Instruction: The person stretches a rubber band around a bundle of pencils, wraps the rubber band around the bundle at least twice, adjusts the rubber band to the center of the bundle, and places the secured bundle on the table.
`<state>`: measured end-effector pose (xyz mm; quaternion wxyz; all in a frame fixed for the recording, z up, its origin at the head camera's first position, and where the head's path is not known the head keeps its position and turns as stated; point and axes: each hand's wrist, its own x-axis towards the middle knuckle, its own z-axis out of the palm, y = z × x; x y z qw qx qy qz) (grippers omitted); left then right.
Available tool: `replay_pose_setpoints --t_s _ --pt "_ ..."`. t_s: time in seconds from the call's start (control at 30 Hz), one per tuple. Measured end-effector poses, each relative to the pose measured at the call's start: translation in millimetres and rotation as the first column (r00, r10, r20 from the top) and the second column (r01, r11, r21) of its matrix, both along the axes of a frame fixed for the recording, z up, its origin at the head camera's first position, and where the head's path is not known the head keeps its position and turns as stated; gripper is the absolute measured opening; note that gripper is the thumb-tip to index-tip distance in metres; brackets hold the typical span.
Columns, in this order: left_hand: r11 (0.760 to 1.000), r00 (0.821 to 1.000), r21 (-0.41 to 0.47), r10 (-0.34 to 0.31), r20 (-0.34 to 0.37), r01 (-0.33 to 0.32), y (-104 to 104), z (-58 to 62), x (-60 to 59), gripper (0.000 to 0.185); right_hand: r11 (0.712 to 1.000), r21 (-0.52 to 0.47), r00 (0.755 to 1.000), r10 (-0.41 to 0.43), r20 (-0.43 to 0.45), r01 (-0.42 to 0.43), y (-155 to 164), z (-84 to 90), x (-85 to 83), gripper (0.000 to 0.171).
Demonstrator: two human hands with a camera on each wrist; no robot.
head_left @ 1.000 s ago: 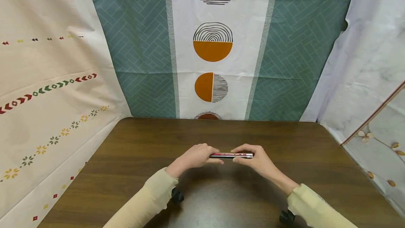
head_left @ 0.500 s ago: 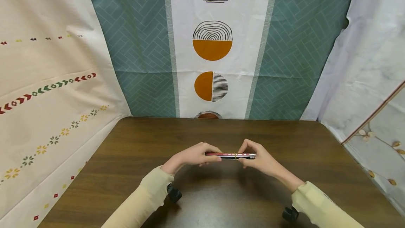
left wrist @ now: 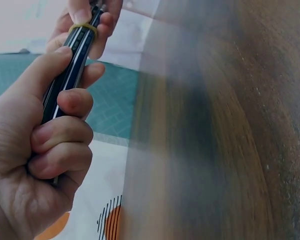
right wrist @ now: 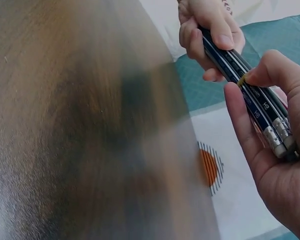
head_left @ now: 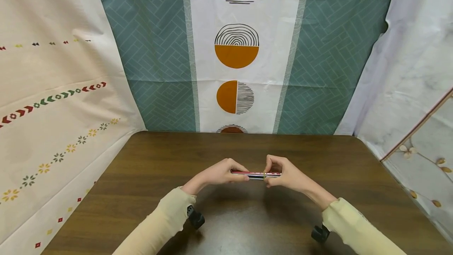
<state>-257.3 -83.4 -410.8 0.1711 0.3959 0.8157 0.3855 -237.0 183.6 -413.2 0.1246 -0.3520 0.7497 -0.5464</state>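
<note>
A bundle of dark pencils (head_left: 255, 176) is held level above the table, between both hands. My left hand (head_left: 220, 172) grips its left part, with thumb on one side and curled fingers on the other in the left wrist view. A yellow rubber band (left wrist: 85, 27) circles the bundle. My right hand (head_left: 289, 174) pinches at this band with thumb and a finger. In the right wrist view, metal ferrules and erasers (right wrist: 275, 142) at the pencils' ends point towards the right palm. One side of the bundle shows red in the head view.
The brown wooden table (head_left: 170, 148) spreads under both hands. A green and white patterned cloth (head_left: 159, 50) hangs behind it, with pale cloths at both sides. Dark wrist cameras (head_left: 196, 217) sit below the cream sleeves (head_left: 166, 215).
My left thumb has come round to the near side of the bundle. The right hand's fingers have shifted slightly right and bent more at the rubber band.
</note>
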Motion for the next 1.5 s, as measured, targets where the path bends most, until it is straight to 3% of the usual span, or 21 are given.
replay_pose_setpoints --t_s 0.33,0.43,0.57,0.7,0.83,0.9,1.07,1.27,1.5 --pt "1.0 1.0 -0.001 0.007 -0.025 -0.007 1 4.2 0.6 0.025 0.996 -0.062 0.998 -0.059 0.032 0.061 -3 -0.8 4.6 0.017" --pt "1.0 1.0 0.002 0.015 -0.023 -0.015 3 4.3 2.2 0.024 0.996 -0.026 0.996 -0.09 0.009 0.091 -3 -2.0 6.3 0.017" --pt "0.999 0.999 0.009 0.034 -0.009 -0.034 6 1.9 5.7 0.022 0.989 0.057 0.991 -0.135 -0.004 0.135 -2 -2.0 10.6 0.035" --pt "0.996 0.996 0.062 0.06 0.069 -0.065 5 -0.3 9.1 0.017 0.989 0.089 0.992 -0.124 0.012 0.122 3 0.4 14.1 0.046" --pt "0.981 0.981 0.166 0.072 0.18 -0.103 -1 -0.9 9.8 0.018 0.991 0.097 0.996 -0.088 -0.027 0.09 11 2.1 13.8 0.031" --pt "0.973 0.978 0.204 0.07 0.196 -0.11 -2 -2.0 9.3 0.022 0.991 0.098 0.994 -0.09 -0.063 0.096 13 2.5 12.9 0.024" --pt "0.963 0.987 0.229 0.116 0.114 -0.139 1 -6.6 11.9 0.021 0.985 0.075 0.982 -0.146 -0.121 0.156 12 2.2 11.9 0.02" --pt "0.949 0.982 0.255 0.186 0.028 -0.187 5 -10.5 13.6 0.019 0.977 0.068 0.975 -0.194 -0.105 0.202 3 3.1 12.0 0.016" --pt "0.951 0.986 0.262 0.166 0.005 -0.161 5 -11.9 14.1 0.018 0.946 0.166 0.95 -0.245 -0.193 0.278 -3 7.3 15.2 0.014"
